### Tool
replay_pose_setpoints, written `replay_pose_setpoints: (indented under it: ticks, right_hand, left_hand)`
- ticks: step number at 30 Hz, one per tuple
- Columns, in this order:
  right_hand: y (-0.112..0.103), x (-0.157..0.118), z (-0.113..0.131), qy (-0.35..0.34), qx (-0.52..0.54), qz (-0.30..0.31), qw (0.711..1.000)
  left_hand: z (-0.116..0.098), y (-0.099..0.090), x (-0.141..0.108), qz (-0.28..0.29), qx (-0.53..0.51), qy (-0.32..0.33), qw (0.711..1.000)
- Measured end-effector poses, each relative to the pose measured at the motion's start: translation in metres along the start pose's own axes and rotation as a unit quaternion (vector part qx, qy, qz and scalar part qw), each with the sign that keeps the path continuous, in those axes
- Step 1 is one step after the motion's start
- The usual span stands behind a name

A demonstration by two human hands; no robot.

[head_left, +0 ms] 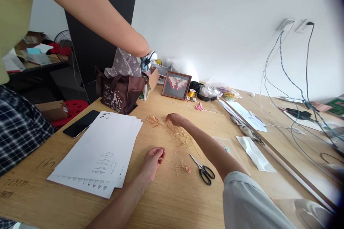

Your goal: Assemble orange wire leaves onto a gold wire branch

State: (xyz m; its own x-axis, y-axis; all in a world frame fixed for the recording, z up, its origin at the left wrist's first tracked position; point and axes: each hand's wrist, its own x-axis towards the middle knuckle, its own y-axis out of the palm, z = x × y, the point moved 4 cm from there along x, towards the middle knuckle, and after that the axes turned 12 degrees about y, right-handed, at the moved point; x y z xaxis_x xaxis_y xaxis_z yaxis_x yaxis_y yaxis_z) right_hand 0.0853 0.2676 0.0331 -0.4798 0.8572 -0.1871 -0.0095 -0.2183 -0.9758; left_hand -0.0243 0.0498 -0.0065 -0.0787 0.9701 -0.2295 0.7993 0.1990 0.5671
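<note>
My left hand (153, 161) rests over the table beside the papers, thumb against curled fingers; whether anything is in them is hidden. Farther out, my right hand (176, 118) is closed with its fingers bent down, and what they hold, if anything, is not visible. Just left of it lies a sprig of orange-gold leaves (153, 120) with a thin stem. Under my right forearm a tangle of golden threads (185, 137) spreads over the wood. Closer to me are a small pink coil (187, 169) and black-handled scissors (205, 174).
White sheets with pencil drawings (107, 143) and a dark tablet (82, 123) lie left. Behind stand a brown bag (120, 93), a framed butterfly-shaped piece (176, 85), yellow thread (191, 93) and pink scissors (199, 106). Another person's arm (107, 14) reaches across upper left. Cables (281, 64) hang right.
</note>
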Motion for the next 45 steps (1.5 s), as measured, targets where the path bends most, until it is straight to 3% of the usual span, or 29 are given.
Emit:
replay_pose_setpoints:
  ticks: [5, 8, 12, 16, 20, 25, 29, 31, 34, 38, 42, 45]
  right_hand:
    - [-0.016, -0.025, -0.025, 0.017, 0.026, -0.005, 1.000]
    - [-0.026, -0.025, -0.039, 0.077, 0.030, -0.048, 0.995]
    - [-0.022, -0.016, -0.046, 0.139, 0.028, -0.090, 0.986]
    - [-0.007, -0.013, -0.037, 0.129, 0.029, -0.087, 0.987]
    - [0.002, -0.030, -0.030, 0.108, 0.028, -0.057, 0.992]
    - [-0.009, -0.074, -0.029, 0.071, 0.043, -0.061, 0.995]
    - [-0.023, -0.120, -0.019, 0.021, 0.060, -0.151, 0.986]
    - [-0.019, -0.142, -0.005, -0.021, 0.078, -0.175, 0.981]
    - [0.003, -0.163, 0.018, -0.064, 0.082, -0.124, 0.987]
    - [0.031, -0.165, 0.033, -0.035, 0.031, -0.053, 0.997]
    - [0.024, -0.157, 0.026, 0.011, 0.033, -0.086, 0.996]
    - [0.016, -0.170, 0.023, 0.005, 0.065, -0.110, 0.992]
  left_hand:
    - [0.000, 0.000, 0.000, -0.003, 0.006, -0.001, 1.000]
    - [-0.001, -0.001, 0.000, 0.000, 0.008, 0.000, 1.000]
    - [0.000, -0.002, 0.000, 0.008, 0.014, 0.004, 1.000]
    - [-0.001, -0.002, 0.001, 0.012, 0.022, 0.009, 1.000]
    - [-0.001, -0.001, 0.001, 0.005, 0.022, 0.006, 1.000]
    - [-0.002, -0.001, 0.001, -0.002, 0.019, 0.008, 1.000]
    - [-0.003, 0.000, 0.000, 0.001, 0.028, 0.009, 1.000]
    - [-0.004, 0.000, 0.000, 0.004, 0.035, 0.012, 0.999]
    - [-0.004, 0.001, -0.001, 0.006, 0.044, 0.018, 0.999]
    - [-0.004, 0.001, -0.002, 0.013, 0.058, 0.033, 0.998]
    - [-0.004, 0.002, -0.002, 0.026, 0.058, 0.035, 0.997]
    - [-0.004, 0.001, -0.001, 0.023, 0.048, 0.031, 0.998]
